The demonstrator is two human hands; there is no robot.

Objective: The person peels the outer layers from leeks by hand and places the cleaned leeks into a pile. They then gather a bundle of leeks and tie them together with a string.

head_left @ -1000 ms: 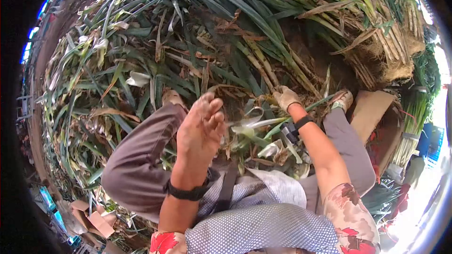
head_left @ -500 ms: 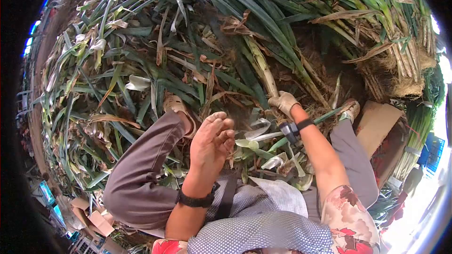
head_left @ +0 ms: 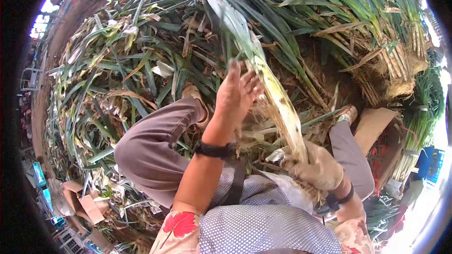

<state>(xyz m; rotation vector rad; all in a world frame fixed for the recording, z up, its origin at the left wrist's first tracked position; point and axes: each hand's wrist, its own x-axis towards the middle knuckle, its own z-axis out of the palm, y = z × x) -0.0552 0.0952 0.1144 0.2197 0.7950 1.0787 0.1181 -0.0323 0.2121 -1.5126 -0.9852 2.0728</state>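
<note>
My right hand [head_left: 316, 168], in a soiled glove, grips a leek [head_left: 274, 91] near its root end. The stalk slants up and to the left across the middle of the view, with its pale base toward me and its green leaves pointing away. Stringy roots hang below the glove. My bare left hand [head_left: 239, 89], with a dark band on the wrist, is raised just left of the stalk. Its fingers are apart, and the fingertips overlap the leek's edge in this view.
A heap of loose leaves and trimmings [head_left: 108, 89] spreads on the left. More leeks [head_left: 301, 73] lie at the back right, beside bundled ones [head_left: 393, 66] with roots showing. Cardboard [head_left: 374, 124] stands by my right leg. My knees are bent either side.
My right hand has drawn a leek from the pile back toward my body and raised it. My left hand has moved forward and right, up to the stalk.
</note>
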